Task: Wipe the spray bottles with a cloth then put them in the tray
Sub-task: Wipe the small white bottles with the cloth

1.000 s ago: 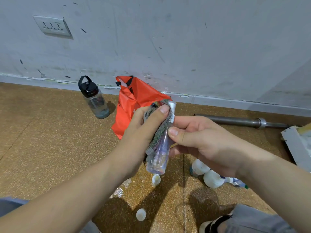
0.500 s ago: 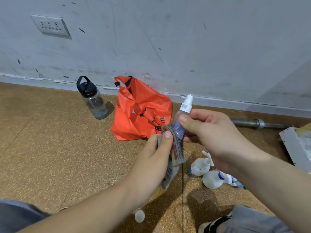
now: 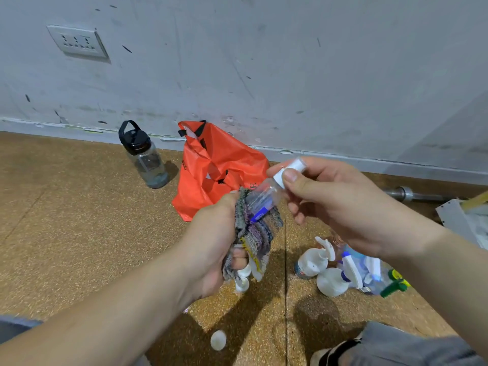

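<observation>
Spray bottle [image 3: 264,198] held at both ends, wipe in progress

Small clear bottle, off the floor, bridging the two grips. Long axis is tilted: white nozzle end up and away, base end down toward the body. Right hand [image 3: 330,204] pinches the nozzle end, thumb on top, fingers curled behind. Left hand [image 3: 214,241] is clenched round the cloth [image 3: 257,233], and the cloth wraps the base end. The blue label shows just above the cloth edge. So the cloth grip sits below and left of the nozzle grip.

Judgement: wipe not finished, placing not begun. Tray [image 3: 453,220], the white edge I take for it, lies out past the nozzle grip on the right wrist side, mostly cut off by the frame. Right hand is nearer for the drop, and the left only needs to slide the cloth off the base.

Below the nozzle grip, on the floor: heap of other bottles [image 3: 331,282], white and clear, on their sides. It's low, so probably no obstacle if carried over. Loose white cap [image 3: 218,339] is well below the cloth grip. Beyond both grips: orange bag [image 3: 216,175], water bottle [image 3: 145,159], metal bar [image 3: 412,194] by the wall.
</observation>
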Tool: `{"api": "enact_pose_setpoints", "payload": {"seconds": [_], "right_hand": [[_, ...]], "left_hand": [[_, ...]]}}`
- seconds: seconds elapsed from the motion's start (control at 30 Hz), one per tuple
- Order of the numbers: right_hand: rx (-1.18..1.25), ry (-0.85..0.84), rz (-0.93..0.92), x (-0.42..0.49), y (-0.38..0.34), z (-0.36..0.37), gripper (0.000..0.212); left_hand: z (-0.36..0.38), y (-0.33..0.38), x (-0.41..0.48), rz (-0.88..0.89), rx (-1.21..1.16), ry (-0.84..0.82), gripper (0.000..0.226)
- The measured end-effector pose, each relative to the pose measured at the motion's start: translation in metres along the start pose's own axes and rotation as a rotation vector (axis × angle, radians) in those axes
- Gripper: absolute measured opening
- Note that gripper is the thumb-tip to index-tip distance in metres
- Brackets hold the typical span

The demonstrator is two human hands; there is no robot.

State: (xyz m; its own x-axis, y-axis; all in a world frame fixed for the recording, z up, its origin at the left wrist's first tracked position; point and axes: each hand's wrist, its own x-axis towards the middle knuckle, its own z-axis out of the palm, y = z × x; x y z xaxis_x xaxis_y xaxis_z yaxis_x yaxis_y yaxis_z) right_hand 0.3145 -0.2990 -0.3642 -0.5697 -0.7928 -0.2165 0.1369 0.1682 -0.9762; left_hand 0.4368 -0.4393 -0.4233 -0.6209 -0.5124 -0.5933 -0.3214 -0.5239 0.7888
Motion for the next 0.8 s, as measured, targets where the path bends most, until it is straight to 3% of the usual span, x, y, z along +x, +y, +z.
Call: {"api": "enact_pose_setpoints", "payload": {"seconds": [0.13, 0.2, 0.27, 0.33, 0.4, 0.47, 0.57, 0.63, 0.7, 0.8], "right_hand": [[-0.181, 0.12, -0.092, -0.005, 0.005, 0.008, 0.019], [-0.255, 0.2, -0.116, -0.006, 0.01, 0.019, 0.023], [-0.295, 0.287, -0.094, -0.007, 0.013, 0.03, 0.027], [-0.309, 0.336, -0.027, -0.008, 0.016, 0.037, 0.033], [-0.282, 0.342, 0.021, -0.01, 0.018, 0.04, 0.034], [-0.204, 0.349, 0.039, -0.01, 0.015, 0.037, 0.034], [-0.128, 0.425, -0.023, -0.005, 0.006, 0.025, 0.031], [-0.064, 0.455, -0.057, -0.003, 0.004, 0.019, 0.03], [-0.05, 0.44, -0.033, -0.004, 0.007, 0.021, 0.033], [-0.118, 0.362, -0.01, -0.006, 0.011, 0.025, 0.034]], "left_hand": [[0.003, 0.008, -0.016, 0.091, 0.095, 0.053, 0.048], [0.002, 0.002, -0.017, 0.358, 0.344, 0.115, 0.049], [0.002, -0.009, -0.024, 0.759, 0.597, 0.084, 0.035], [0.003, -0.018, -0.03, 1.011, 0.839, 0.061, 0.03], [0.004, -0.018, -0.028, 1.064, 0.959, 0.072, 0.045], [0.001, -0.014, -0.021, 1.083, 0.939, 0.021, 0.046], [-0.003, -0.006, -0.014, 0.938, 0.753, -0.092, 0.029], [0.002, -0.006, -0.015, 0.616, 0.427, -0.102, 0.029], [0.004, -0.011, -0.012, 0.24, 0.107, -0.165, 0.044], [-0.003, -0.016, 0.002, 0.067, 0.089, -0.176, 0.073]]}}
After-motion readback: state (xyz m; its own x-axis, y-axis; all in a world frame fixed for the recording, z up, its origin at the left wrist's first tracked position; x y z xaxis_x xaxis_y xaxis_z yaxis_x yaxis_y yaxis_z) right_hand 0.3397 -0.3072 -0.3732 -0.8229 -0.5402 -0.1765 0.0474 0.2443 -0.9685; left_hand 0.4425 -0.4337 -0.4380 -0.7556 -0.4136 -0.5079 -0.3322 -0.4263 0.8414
